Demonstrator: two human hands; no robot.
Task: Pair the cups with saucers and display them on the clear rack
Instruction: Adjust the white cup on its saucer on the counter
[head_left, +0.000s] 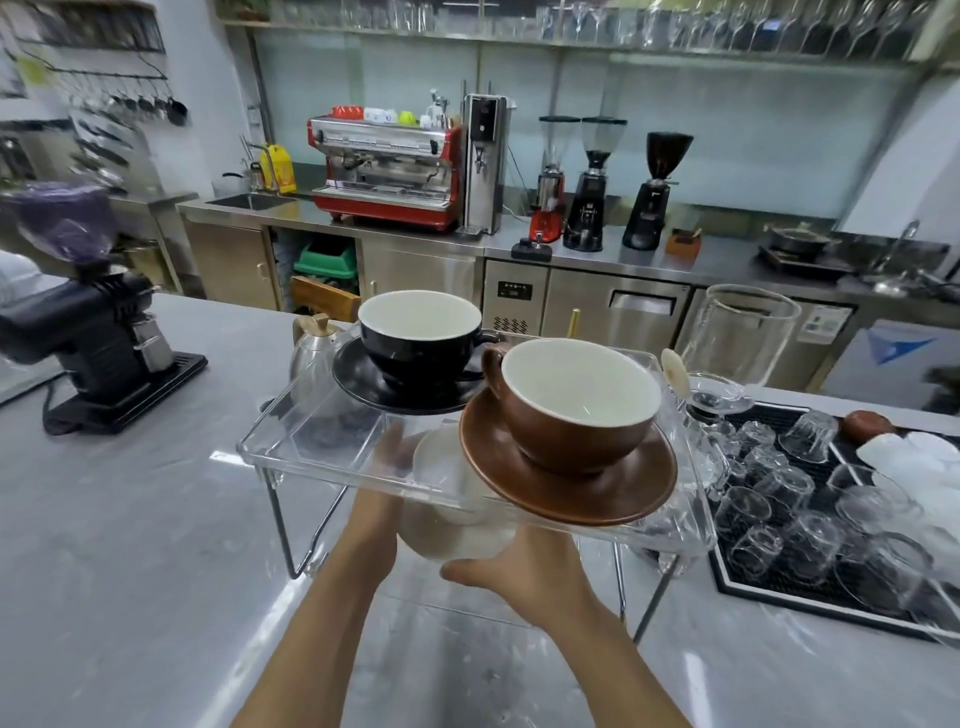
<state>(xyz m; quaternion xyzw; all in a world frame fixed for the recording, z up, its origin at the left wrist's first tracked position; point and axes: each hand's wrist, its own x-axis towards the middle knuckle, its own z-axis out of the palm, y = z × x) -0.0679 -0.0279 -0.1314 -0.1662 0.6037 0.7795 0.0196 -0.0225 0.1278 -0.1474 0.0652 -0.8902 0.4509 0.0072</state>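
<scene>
Brown cup (579, 402) and black cup (421, 335) sit on saucers atop the clear rack (311, 441). Underneath, both hands, left hand (395, 457) and right hand (519, 571), grip a white cup (452, 525).

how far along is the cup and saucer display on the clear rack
Two pairs look done: the black cup sits on its black saucer and the brown cup on its brown saucer, both on the clear rack. Under the rack, the left hand and right hand handle a white piece, not yet displayed.
</scene>
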